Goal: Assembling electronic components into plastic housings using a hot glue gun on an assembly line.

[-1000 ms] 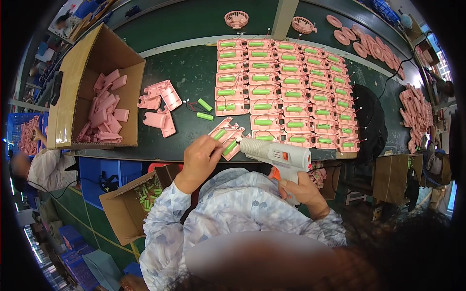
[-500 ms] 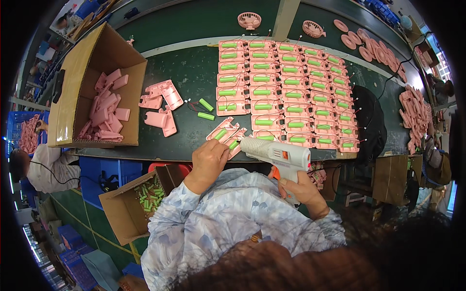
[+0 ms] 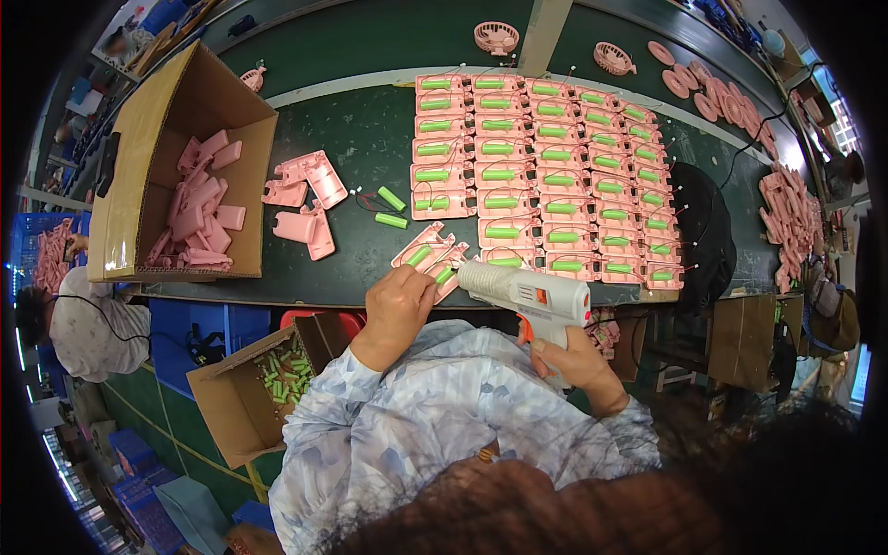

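Note:
My right hand (image 3: pixel 575 361) is wrapped round the grip of a white hot glue gun (image 3: pixel 532 291), a finger by its orange trigger. The gun's nozzle points left, at a pink plastic shell (image 3: pixel 450 276) with a green battery cell inside. My left hand (image 3: pixel 398 310) is closed at the near end of this shell, its fingertips partly hidden. Touching it on the left lies another pink shell (image 3: pixel 418 245), also fitted with a green cell. Two loose green cells (image 3: pixel 391 209) with thin wires rest a little farther off.
Rows of pink shells with green cells (image 3: pixel 555 180) cover the table's middle. At left stand a carton of pink shells (image 3: pixel 203 199) and several loose shells (image 3: pixel 319 180). Below the table edge is a box of green cells (image 3: pixel 287 370). Pink fan parts (image 3: pixel 497 37) lie on the far belt.
On the far belt the pink fan parts have shifted right, and another has come out beside the carton. My hands and the glue gun stay almost where they were.

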`<state>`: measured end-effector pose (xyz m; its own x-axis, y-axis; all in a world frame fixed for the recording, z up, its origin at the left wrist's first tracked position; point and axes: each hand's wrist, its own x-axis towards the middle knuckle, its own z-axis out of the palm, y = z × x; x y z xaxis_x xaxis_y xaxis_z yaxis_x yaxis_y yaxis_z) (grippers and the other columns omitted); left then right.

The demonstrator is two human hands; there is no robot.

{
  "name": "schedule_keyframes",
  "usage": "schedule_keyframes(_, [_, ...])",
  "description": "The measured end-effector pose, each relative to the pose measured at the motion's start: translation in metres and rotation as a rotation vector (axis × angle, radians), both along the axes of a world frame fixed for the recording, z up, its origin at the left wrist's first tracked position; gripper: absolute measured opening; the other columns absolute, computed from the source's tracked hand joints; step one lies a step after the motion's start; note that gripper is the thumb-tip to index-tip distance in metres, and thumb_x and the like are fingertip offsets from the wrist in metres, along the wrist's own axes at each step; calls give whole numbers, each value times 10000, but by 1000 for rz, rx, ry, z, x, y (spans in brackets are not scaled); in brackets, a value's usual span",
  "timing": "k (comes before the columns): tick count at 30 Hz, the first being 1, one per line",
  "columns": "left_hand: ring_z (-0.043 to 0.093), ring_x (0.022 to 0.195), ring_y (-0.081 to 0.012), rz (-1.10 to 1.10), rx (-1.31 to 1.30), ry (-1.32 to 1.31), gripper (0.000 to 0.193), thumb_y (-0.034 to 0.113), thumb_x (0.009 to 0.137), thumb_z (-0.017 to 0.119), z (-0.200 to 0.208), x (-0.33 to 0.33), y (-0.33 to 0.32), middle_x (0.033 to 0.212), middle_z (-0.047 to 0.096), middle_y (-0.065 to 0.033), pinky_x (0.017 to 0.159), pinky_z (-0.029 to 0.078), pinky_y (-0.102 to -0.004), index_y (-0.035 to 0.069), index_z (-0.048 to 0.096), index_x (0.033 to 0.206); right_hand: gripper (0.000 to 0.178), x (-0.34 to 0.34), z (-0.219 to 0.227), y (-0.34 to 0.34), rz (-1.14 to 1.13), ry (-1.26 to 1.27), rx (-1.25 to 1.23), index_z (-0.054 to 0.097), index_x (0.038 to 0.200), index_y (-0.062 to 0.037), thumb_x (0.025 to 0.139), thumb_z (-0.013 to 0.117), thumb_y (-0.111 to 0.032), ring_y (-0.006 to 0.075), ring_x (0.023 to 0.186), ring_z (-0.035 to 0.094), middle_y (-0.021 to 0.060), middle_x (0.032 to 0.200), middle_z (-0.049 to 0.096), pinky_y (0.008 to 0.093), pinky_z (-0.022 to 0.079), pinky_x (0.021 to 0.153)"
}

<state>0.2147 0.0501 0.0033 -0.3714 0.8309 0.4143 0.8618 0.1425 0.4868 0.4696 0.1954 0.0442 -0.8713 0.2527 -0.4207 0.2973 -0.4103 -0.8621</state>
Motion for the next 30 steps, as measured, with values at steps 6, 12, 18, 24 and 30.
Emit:
schedule_keyframes(6, [622, 695, -274, 0, -1, -16, 112, 74, 741, 763, 1, -1, -2, 767, 584, -69, 586, 498, -378, 76, 665, 794, 235, -2, 18, -2, -11, -62, 68, 572, 1082, 3, 964, 549, -199, 93, 567, 498, 27, 681, 559, 251, 385, 526])
schedule_keyframes(12, [622, 727, -280, -28, -62, -240, 238, 138, 729, 813, 9, -2, -16, 817, 601, -72, 609, 497, -387, 66, 653, 890, 257, 1, 14, -1, -27, -50, 48, 581, 1110, 1, 966, 548, -209, 100, 584, 511, 31, 690, 576, 252, 397, 546])
schedule_keyframes(18, [615, 796, -280, -79, -94, -88, 299, 172, 711, 834, 6, -4, -20, 874, 582, -75, 655, 502, -383, 70, 648, 921, 402, 2, -8, 7, 91, 16, 25, 505, 1314, 3, 948, 589, -139, 90, 646, 541, 48, 1014, 605, 248, 449, 583])
schedule_keyframes(24, [628, 835, -303, -27, -65, -67, 362, 185, 658, 876, 8, -1, -22, 948, 590, -98, 689, 521, -384, 61, 659, 921, 386, -1, -1, 2, 20, 52, -60, 511, 1291, 10, 942, 600, -129, 93, 634, 529, 52, 1051, 598, 254, 460, 599])
schedule_keyframes(30, [605, 951, -327, -7, -93, -136, 352, 155, 675, 856, 9, -14, -21, 1047, 575, -132, 775, 519, -396, 38, 642, 929, 384, 2, -5, 8, -12, 132, -96, 513, 1290, 14, 934, 588, -109, 103, 619, 532, 63, 1048, 610, 261, 456, 597])
